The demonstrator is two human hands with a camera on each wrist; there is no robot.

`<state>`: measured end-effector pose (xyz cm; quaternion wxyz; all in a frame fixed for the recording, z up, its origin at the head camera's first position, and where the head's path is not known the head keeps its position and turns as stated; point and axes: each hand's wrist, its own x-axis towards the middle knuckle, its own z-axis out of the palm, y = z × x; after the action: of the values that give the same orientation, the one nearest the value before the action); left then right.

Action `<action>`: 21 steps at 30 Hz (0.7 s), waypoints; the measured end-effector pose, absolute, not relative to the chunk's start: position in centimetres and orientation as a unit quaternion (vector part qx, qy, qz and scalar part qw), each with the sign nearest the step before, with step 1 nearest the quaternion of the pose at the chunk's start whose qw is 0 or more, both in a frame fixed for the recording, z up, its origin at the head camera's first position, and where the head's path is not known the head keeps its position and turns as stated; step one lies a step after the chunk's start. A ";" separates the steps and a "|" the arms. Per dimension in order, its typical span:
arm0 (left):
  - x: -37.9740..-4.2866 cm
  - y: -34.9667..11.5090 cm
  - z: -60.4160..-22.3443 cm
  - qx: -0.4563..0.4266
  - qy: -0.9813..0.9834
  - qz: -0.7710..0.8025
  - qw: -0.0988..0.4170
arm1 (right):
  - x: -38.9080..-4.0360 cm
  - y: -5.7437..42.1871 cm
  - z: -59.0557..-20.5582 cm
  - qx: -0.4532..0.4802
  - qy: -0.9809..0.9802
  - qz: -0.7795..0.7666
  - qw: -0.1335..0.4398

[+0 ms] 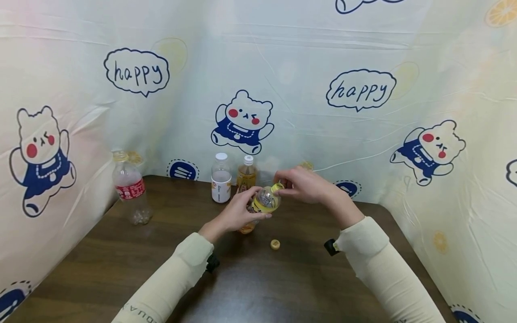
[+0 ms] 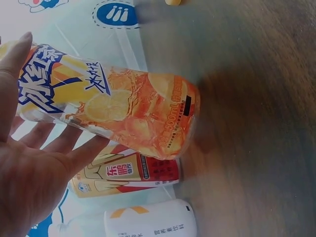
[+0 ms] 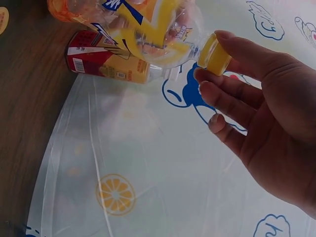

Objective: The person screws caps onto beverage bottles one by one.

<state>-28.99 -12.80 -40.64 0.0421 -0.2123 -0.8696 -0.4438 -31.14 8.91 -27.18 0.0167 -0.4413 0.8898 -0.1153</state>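
Hands: both on one iced-tea bottle [image 1: 264, 202], lifted at the table's centre, its base low near the wood.
Left hand: the left hand [image 1: 238, 215] is wrapped round the labelled body from below, thumb on one side, fingers [image 2: 64, 143] spread under the other — holding firm.
Right hand: the right hand [image 1: 307, 184] pinches the yellow cap [image 3: 215, 53] at the neck, thumb above, fingertips below; palm otherwise slack.
Axis: the bottle tilts, base down towards the left hand, neck up and to the right, so the cap end points straight at the right hand, which is the nearer one to it.
Loose cap: a second yellow cap [image 1: 275, 244] lies on the table [image 1: 282, 287], just in front of the hands, apart from both.
Behind: a white-capped bottle [image 1: 221, 177] and an amber bottle [image 1: 247, 174] stand upright side by side just beyond the hands.
Far left: a red-labelled bottle [image 1: 130, 187] stands alone, well apart.
Backdrop: bear-print sheeting [image 1: 242, 121].
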 end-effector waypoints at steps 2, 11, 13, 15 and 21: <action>-29.0 -12.8 -40.5 -0.217 -0.868 -0.446 0.038 | -31.2 8.9 -27.1 -0.449 0.886 -0.117 0.015; -29.0 -13.1 -40.4 -0.228 -0.860 -0.455 0.023 | -31.3 9.0 -26.8 -0.483 0.870 -0.099 0.010; -29.0 -13.1 -40.4 -0.230 -0.860 -0.456 0.021 | -31.2 9.0 -26.8 -0.482 0.871 -0.097 0.009; -29.0 -13.1 -40.4 -0.234 -0.859 -0.455 0.020 | -31.2 9.0 -26.9 -0.474 0.875 -0.095 0.008; -28.9 -13.1 -40.3 -0.241 -0.858 -0.453 0.022 | -30.9 9.0 -27.0 -0.441 0.893 -0.090 0.009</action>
<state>-28.87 -13.13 -40.32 0.0223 -0.2413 -0.8579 -0.4531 -30.89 9.03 -27.02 0.0088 -0.4413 0.8928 -0.0897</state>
